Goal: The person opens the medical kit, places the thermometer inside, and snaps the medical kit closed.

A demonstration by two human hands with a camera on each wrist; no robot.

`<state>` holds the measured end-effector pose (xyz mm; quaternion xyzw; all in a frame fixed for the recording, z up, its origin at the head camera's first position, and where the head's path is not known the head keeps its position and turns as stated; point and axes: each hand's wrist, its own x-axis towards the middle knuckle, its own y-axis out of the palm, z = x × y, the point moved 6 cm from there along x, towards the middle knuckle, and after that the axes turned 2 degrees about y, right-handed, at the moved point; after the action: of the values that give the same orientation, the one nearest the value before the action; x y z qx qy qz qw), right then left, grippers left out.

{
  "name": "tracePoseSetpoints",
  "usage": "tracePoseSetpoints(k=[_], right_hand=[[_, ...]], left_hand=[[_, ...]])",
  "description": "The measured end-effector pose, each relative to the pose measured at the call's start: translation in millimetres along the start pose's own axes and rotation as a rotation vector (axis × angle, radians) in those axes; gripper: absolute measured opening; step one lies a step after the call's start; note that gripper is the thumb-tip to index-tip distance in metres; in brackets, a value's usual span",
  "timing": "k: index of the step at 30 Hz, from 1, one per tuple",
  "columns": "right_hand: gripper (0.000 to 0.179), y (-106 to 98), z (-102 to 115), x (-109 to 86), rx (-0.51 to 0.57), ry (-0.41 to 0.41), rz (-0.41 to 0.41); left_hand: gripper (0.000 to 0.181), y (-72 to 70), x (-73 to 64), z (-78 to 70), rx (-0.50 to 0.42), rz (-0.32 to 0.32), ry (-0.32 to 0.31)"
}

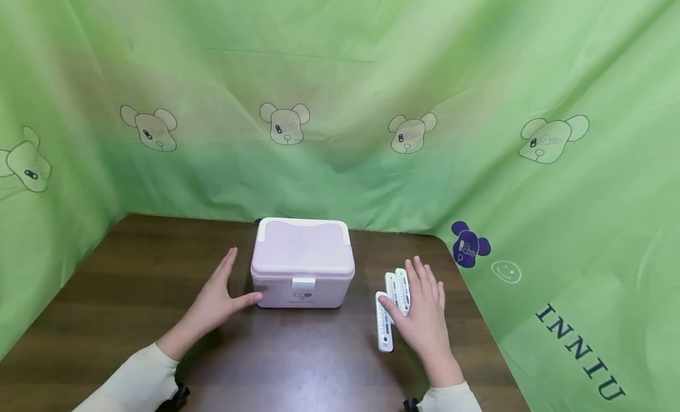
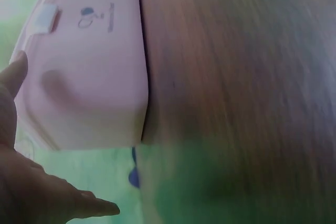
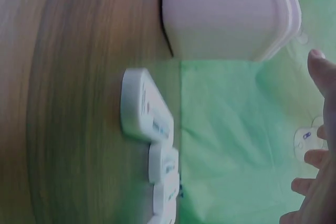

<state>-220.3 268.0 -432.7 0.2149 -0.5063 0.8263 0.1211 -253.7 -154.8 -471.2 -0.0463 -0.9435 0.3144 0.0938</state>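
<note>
A lidded pink-and-white box point(image 1: 305, 249) with a white front latch point(image 1: 303, 284) stands closed on the table. My left hand point(image 1: 215, 300), fingers spread, is beside its left end; the thumb overlaps the box's lower front corner in the head view. In the left wrist view the thumb and fingers show apart from each other, near the box front point(image 2: 92, 66). Right of the box lie several flat white thermometers point(image 1: 384, 323) with printed scales, side by side. My right hand point(image 1: 425, 320) hovers over their right side with fingers extended, partly hiding them. Neither hand holds anything.
The dark wooden table point(image 1: 159, 252) has rounded far corners. A green curtain point(image 1: 340, 64) with printed bear heads hangs behind it and along both sides, close to the table's edges.
</note>
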Motion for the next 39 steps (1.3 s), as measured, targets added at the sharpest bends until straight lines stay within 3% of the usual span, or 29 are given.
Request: tracePoseSetpoints(k=[9,16,30,39], right_hand=[[0.099,8.5,19.4,-4.8,0.042,0.019,0.002],[0.097,9.3,38.4,-5.2,0.109,0.052,-0.041],[0.09,25.2,84.1,-10.2,0.207,0.113,-0.093],[0.078,35.4,114.1,-19.1,0.261,0.142,-0.205]], left_hand=[[0.125,18.6,2.8,3.9,-0.109,-0.003,-0.068],[0.121,28.2,8.0,-2.6,-0.222,-0.049,-0.052],[0.114,32.6,6.9,-11.7,-0.245,-0.149,0.011],[0.104,28.4,4.2,-15.6,-0.315,-0.207,-0.004]])
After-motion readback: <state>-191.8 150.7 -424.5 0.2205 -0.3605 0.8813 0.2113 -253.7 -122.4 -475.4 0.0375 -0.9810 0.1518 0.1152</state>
